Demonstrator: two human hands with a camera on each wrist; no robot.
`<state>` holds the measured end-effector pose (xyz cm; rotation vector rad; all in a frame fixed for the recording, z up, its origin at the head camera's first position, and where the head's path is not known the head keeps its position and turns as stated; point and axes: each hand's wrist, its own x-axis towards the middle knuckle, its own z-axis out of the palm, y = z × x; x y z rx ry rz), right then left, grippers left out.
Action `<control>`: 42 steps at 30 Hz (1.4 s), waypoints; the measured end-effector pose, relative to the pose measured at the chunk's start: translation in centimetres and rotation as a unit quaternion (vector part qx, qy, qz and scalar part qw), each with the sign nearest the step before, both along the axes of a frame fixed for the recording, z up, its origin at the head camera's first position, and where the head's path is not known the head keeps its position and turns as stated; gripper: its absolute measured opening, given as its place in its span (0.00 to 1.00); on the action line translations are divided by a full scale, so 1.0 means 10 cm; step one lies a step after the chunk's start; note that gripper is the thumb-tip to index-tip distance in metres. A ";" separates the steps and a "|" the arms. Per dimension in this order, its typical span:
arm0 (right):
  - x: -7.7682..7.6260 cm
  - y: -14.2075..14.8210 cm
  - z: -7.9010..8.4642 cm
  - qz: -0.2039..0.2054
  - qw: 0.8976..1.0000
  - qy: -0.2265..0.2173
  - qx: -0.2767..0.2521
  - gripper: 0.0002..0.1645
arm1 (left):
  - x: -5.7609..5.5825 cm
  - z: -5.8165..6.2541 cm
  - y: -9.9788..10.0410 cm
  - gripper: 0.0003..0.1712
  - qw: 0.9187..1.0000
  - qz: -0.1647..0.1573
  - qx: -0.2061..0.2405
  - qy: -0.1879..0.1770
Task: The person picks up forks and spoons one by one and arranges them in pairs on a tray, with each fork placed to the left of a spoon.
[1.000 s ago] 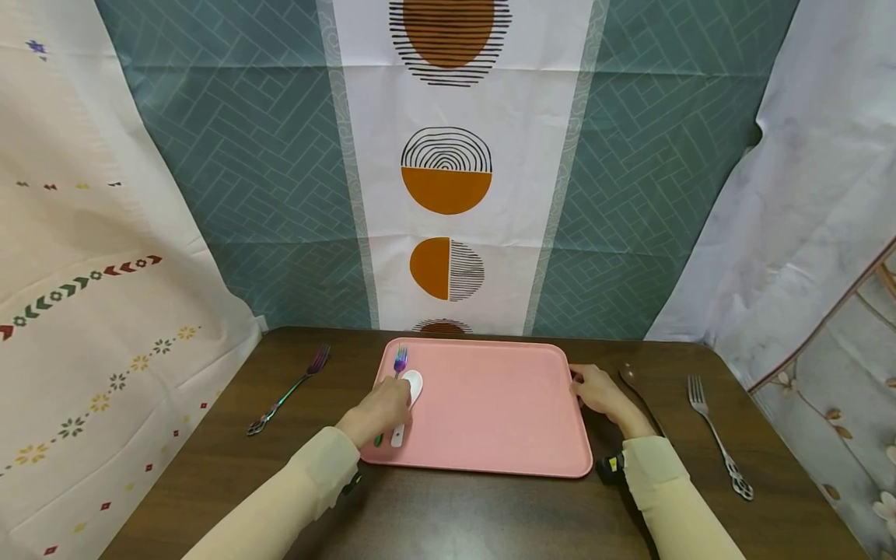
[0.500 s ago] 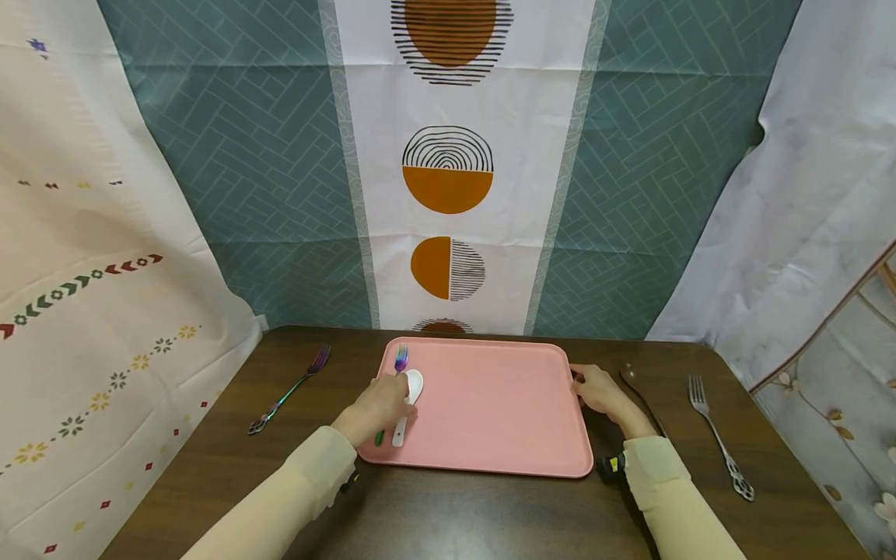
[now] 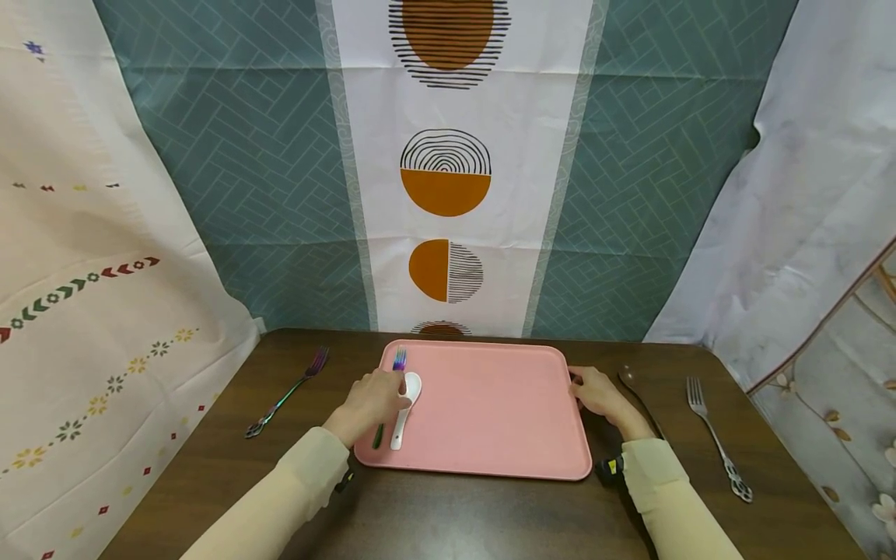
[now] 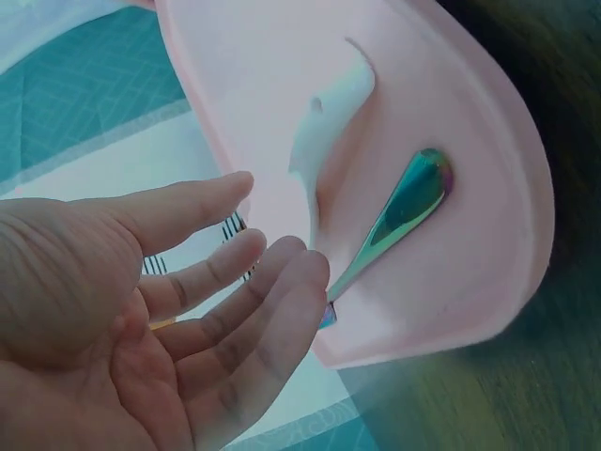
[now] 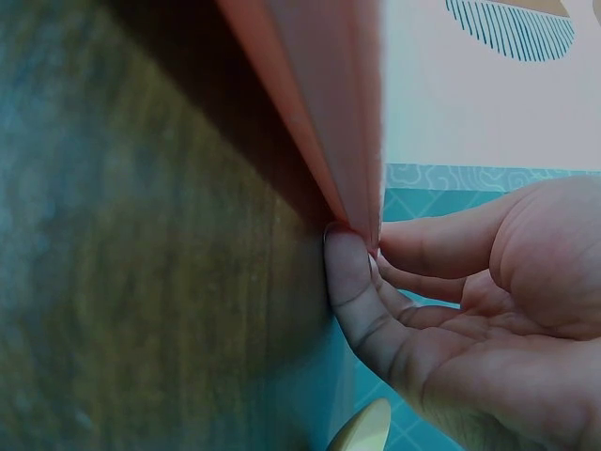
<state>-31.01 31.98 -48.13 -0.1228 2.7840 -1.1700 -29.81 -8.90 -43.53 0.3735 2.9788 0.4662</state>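
On the pink tray (image 3: pixel 490 404) lie a white spoon (image 3: pixel 413 384) and a rainbow-coloured fork (image 3: pixel 400 359), side by side at its left end. Over them hovers my left hand (image 3: pixel 371 403), hiding the fork's middle. In the left wrist view this hand (image 4: pixel 188 310) has its thumb and loosely bent fingers apart, with nothing between them; the spoon (image 4: pixel 331 127) and the fork's shiny handle (image 4: pixel 408 202) rest beyond the fingertips. At the tray's right side, my right hand (image 3: pixel 603 395) pinches the rim between thumb and fingers, as the right wrist view shows of the hand (image 5: pixel 470 310).
Another rainbow fork (image 3: pixel 288 393) lies on the brown table (image 3: pixel 448 513) left of the tray. To the right are a dark-handled spoon (image 3: pixel 640 398) and a silver fork (image 3: pixel 719 439). Patterned cloth (image 3: pixel 280 194) hangs behind the table.
My left hand has drawn left off the white spoon, its fingers parting, and more of the spoon shows. The spoon stays on the tray. My right hand keeps its place at the rim.
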 end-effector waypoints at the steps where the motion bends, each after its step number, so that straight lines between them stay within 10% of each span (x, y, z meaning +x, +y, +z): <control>1: 0.00 0.00 0.00 0.001 1.000 0.000 0.000 0.31 | 0.00 0.00 -0.01 0.10 1.000 0.002 0.004 0.002; 42: 0.00 -0.01 0.00 0.002 1.000 0.002 -0.005 0.30 | -0.17 -0.11 -0.73 0.15 0.980 0.052 0.106 0.162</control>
